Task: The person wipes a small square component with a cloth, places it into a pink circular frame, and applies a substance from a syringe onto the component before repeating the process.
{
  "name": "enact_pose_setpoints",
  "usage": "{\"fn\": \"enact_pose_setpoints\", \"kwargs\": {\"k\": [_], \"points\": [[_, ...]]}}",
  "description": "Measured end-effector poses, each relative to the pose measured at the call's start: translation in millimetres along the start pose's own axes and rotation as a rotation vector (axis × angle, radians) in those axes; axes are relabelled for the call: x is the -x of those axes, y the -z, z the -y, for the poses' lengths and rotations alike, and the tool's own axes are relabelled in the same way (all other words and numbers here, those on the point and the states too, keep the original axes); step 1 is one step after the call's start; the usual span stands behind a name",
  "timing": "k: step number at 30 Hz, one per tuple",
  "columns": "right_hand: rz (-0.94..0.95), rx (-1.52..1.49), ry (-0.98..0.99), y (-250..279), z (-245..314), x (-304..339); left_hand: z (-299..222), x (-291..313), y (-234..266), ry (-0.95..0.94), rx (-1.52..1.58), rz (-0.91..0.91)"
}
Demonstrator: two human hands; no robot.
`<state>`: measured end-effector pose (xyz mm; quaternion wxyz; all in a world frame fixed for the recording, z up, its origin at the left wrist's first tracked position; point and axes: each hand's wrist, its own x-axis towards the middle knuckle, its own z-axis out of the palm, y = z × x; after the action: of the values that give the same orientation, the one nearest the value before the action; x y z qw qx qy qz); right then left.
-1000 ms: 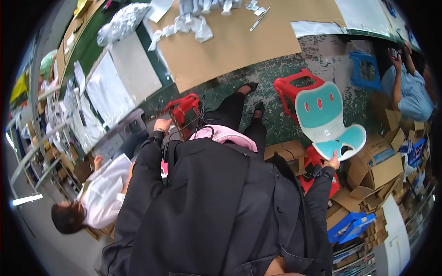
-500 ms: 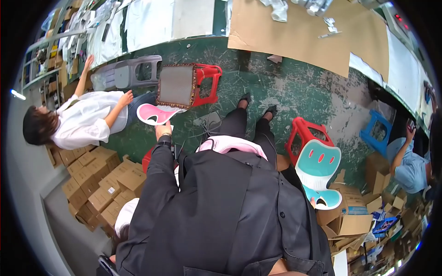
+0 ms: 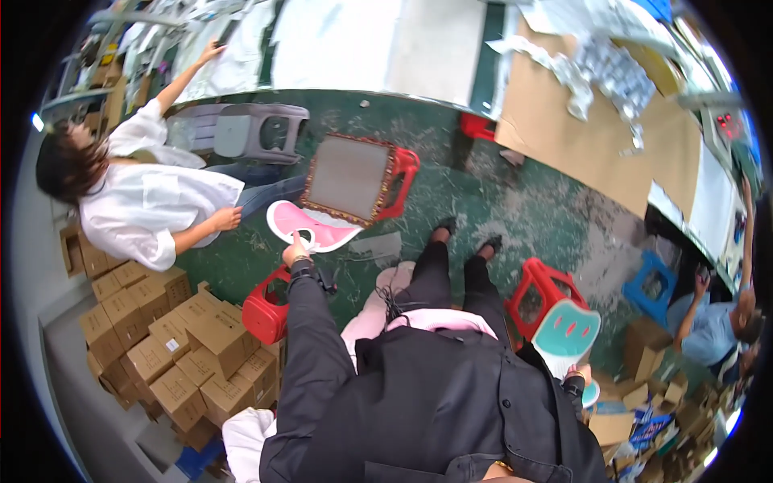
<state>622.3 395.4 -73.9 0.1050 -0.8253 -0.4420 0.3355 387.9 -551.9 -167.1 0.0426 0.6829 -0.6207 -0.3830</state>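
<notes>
Status: two moulded seats up in hand, neither released; no completed placement visible. Left hand (image 3: 296, 251) closed on the near rim of the pink-and-white seat (image 3: 322, 232), left of centre frame. Right hand (image 3: 580, 372) closed on the lower part of the teal-and-white seat (image 3: 566, 344), right of frame, overlapping a red stool (image 3: 523, 320); can't tell if they touch.

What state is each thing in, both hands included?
Left hand: closed on the pink seat's holed end
Right hand: closed on the teal seat's lower part
Pink seat: held, unoccupied
Teal seat: held, partly hidden
Cardboard boxes at left: stacked, seemingly shut
Cardboard sheet: spread on the table
Plastic wrap: crumpled
</notes>
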Motion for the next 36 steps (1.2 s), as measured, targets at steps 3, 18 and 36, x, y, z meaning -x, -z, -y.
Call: {"fn": "enact_pose_setpoints", "kwargs": {"k": [3, 18, 36], "points": [[0.234, 0.007, 0.132, -80, 14, 70, 16, -15, 17, -0.005, 0.097, -0.142], [1.641, 0.618, 0.126, -228, 1, 547, -149, 199, -72, 0.125, 0.363, 0.999], [1.067, -0.317, -0.158, -151, 63, 374, -115, 518, -110, 0.4, -0.472, 1.621]]}}
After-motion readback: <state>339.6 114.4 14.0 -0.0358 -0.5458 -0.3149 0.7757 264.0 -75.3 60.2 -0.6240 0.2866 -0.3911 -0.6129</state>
